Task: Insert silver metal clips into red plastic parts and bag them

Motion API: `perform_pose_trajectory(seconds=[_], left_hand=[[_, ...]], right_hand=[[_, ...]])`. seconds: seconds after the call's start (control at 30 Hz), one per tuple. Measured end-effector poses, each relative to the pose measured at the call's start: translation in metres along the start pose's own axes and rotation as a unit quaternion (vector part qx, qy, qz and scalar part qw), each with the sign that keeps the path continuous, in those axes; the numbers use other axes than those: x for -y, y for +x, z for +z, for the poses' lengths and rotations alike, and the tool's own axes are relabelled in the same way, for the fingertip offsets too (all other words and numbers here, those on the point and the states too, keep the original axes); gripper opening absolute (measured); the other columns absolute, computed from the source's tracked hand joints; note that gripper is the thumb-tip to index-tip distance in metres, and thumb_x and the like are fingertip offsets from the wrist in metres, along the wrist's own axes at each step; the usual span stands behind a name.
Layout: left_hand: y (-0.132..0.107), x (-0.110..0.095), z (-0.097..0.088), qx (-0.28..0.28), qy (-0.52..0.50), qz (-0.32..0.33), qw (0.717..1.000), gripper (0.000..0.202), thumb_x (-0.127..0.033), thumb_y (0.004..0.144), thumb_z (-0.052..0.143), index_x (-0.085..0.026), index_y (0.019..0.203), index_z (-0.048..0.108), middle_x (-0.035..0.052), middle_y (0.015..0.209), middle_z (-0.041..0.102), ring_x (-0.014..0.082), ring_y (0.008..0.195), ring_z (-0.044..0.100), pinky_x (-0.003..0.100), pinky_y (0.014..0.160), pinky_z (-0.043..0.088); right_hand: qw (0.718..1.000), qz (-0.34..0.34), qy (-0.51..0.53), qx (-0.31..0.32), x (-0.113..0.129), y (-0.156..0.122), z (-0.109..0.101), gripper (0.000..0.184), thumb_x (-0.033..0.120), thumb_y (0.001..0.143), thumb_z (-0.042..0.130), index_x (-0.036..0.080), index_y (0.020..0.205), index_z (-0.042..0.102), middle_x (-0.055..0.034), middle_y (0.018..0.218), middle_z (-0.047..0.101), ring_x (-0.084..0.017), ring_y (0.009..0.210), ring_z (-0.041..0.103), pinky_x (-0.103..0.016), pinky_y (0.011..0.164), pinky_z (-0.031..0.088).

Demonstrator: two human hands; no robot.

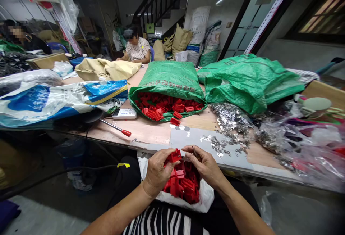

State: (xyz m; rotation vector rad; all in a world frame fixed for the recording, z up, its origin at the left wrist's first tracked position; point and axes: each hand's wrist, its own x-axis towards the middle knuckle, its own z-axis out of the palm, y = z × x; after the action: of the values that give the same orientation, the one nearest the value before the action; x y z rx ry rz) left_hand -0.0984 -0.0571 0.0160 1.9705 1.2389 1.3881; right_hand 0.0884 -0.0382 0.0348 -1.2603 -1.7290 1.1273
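Note:
My left hand [159, 170] pinches a small red plastic part [176, 154] between thumb and fingers, just above the lap. Close beside it on the right, my right hand [205, 165] has its thumb and fingers pinched together; what they hold, if anything, is too small to make out. Below both hands, a white bag [208, 196] lies open on my lap, full of loose red plastic parts [185, 187]. Small flat metal pieces [215, 144] are scattered on a grey sheet [179, 139] at the table's near edge.
A green woven sack [169, 73] spills more red parts onto the table. Another green sack [242, 78] lies right of it, above a clear bag of metal pieces [231, 116]. Left are a red-handled metal rod [115, 127] and a white-blue sack [54, 102]. A person [137, 48] sits opposite.

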Motion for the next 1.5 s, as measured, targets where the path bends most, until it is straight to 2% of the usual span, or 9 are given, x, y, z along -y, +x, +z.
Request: perform_pose_trajectory(seconds=[0.27, 0.63, 0.8, 0.93, 1.07, 1.17, 1.27, 1.37, 1.5], left_hand=[[-0.001, 0.000, 0.005, 0.019, -0.052, 0.013, 0.998, 0.027, -0.024, 0.082, 0.065, -0.027, 0.108, 0.067, 0.0028, 0.098, 0.074, 0.0215, 0.091, 0.069, 0.045, 0.107, 0.041], [-0.010, 0.002, 0.005, 0.080, -0.080, 0.022, 0.993, 0.029, -0.023, 0.079, 0.068, -0.026, 0.108, 0.067, 0.0030, 0.096, 0.075, 0.0204, 0.089, 0.069, 0.046, 0.107, 0.039], [-0.010, 0.006, 0.004, 0.092, -0.082, 0.033, 0.992, 0.031, -0.025, 0.078, 0.071, -0.027, 0.108, 0.066, 0.0036, 0.103, 0.074, 0.0229, 0.102, 0.067, 0.049, 0.110, 0.033], [-0.007, 0.009, 0.001, 0.112, -0.134, -0.009, 0.985, 0.027, -0.028, 0.076, 0.072, -0.026, 0.103, 0.068, 0.0045, 0.100, 0.075, 0.0257, 0.106, 0.065, 0.053, 0.114, 0.023], [-0.005, 0.013, -0.001, 0.124, -0.238, -0.114, 0.957, 0.026, -0.033, 0.071, 0.077, -0.024, 0.095, 0.072, 0.0066, 0.101, 0.075, 0.0285, 0.113, 0.061, 0.052, 0.116, 0.019], [-0.005, 0.017, 0.002, 0.100, -0.336, -0.209, 0.913, 0.030, -0.034, 0.067, 0.080, -0.021, 0.093, 0.072, 0.0081, 0.106, 0.073, 0.0279, 0.110, 0.063, 0.044, 0.107, 0.037], [-0.006, 0.020, 0.006, 0.059, -0.393, -0.258, 0.881, 0.034, -0.031, 0.066, 0.080, -0.019, 0.096, 0.070, 0.0077, 0.102, 0.073, 0.0231, 0.095, 0.067, 0.033, 0.089, 0.050], [-0.006, 0.023, 0.007, 0.033, -0.401, -0.270, 0.875, 0.034, -0.028, 0.066, 0.081, -0.018, 0.096, 0.069, 0.0051, 0.094, 0.074, 0.0184, 0.088, 0.067, 0.027, 0.084, 0.051], [-0.007, 0.026, 0.006, 0.019, -0.414, -0.287, 0.864, 0.033, -0.026, 0.065, 0.081, -0.018, 0.095, 0.069, 0.0027, 0.090, 0.073, 0.0155, 0.084, 0.066, 0.024, 0.081, 0.050]], right_hand=[[0.991, 0.042, 0.121, 0.040, -0.005, 0.003, 0.007, 0.032, 0.046, 0.079, 0.065, 0.021, 0.081, 0.045, 0.0048, 0.072, 0.045, -0.010, 0.065, 0.042, -0.022, 0.059, 0.038], [0.955, 0.112, 0.235, 0.145, -0.011, -0.011, 0.003, 0.044, 0.052, 0.074, 0.069, 0.022, 0.092, 0.043, 0.0045, 0.077, 0.046, -0.009, 0.064, 0.042, -0.021, 0.058, 0.034], [0.949, 0.107, 0.264, 0.138, -0.010, -0.016, 0.003, 0.038, 0.047, 0.077, 0.068, 0.020, 0.093, 0.047, 0.0025, 0.085, 0.047, -0.010, 0.071, 0.043, -0.021, 0.063, 0.035], [0.934, 0.117, 0.306, 0.141, -0.006, -0.018, 0.006, 0.040, 0.046, 0.072, 0.073, 0.020, 0.092, 0.048, 0.0010, 0.090, 0.051, -0.011, 0.076, 0.047, -0.022, 0.067, 0.037], [0.914, 0.133, 0.337, 0.182, -0.005, -0.014, 0.007, 0.045, 0.047, 0.069, 0.075, 0.021, 0.093, 0.047, 0.0031, 0.083, 0.051, -0.008, 0.065, 0.045, -0.019, 0.058, 0.033], [0.934, 0.125, 0.255, 0.217, -0.008, 0.002, -0.001, 0.046, 0.051, 0.071, 0.070, 0.022, 0.098, 0.047, 0.0035, 0.080, 0.053, -0.007, 0.058, 0.043, -0.019, 0.052, 0.030], [0.989, 0.099, -0.050, 0.098, -0.013, 0.031, -0.016, 0.026, 0.044, 0.084, 0.055, 0.021, 0.097, 0.053, 0.0002, 0.085, 0.060, -0.012, 0.067, 0.053, -0.022, 0.058, 0.038], [0.950, 0.093, -0.294, -0.055, -0.023, 0.061, -0.031, 0.011, 0.026, 0.087, 0.049, 0.019, 0.091, 0.057, -0.0049, 0.091, 0.064, -0.019, 0.087, 0.057, -0.030, 0.076, 0.040], [0.920, 0.113, -0.363, -0.093, -0.036, 0.087, -0.039, 0.010, 0.020, 0.083, 0.051, 0.017, 0.088, 0.059, -0.0103, 0.096, 0.063, -0.023, 0.093, 0.057, -0.033, 0.079, 0.037]])
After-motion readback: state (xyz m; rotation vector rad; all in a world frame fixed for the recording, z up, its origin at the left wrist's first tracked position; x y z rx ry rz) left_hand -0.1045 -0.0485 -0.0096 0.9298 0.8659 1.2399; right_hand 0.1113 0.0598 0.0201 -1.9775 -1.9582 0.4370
